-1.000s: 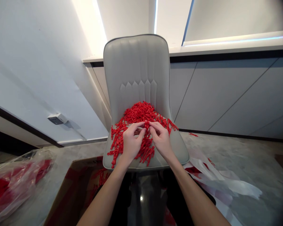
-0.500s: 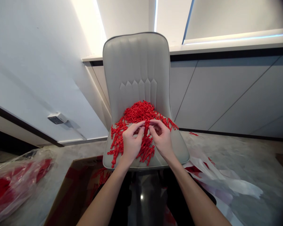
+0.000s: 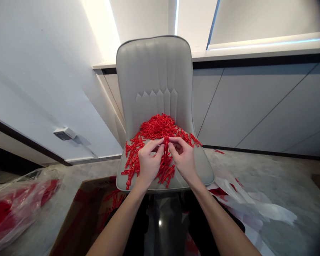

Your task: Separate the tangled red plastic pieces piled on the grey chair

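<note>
A: How are the hands holding?
B: The left hand and right hand are pinching one red toy between their fingertips; it is hanging over the chair, just nearer than the pile.
A: Any risk?
B: With so small a grip, it could be slipping and getting lost among lookalikes; the left forearm could be brushing loose toys off the near-left edge, toward the box.

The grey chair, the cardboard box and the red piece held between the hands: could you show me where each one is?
Grey chair (image 3: pixel 154 71): head view, on its backrest.
Cardboard box (image 3: pixel 76 213): head view, on a side wall.
Red piece (image 3: pixel 166 143): head view, on its upper part.
</note>
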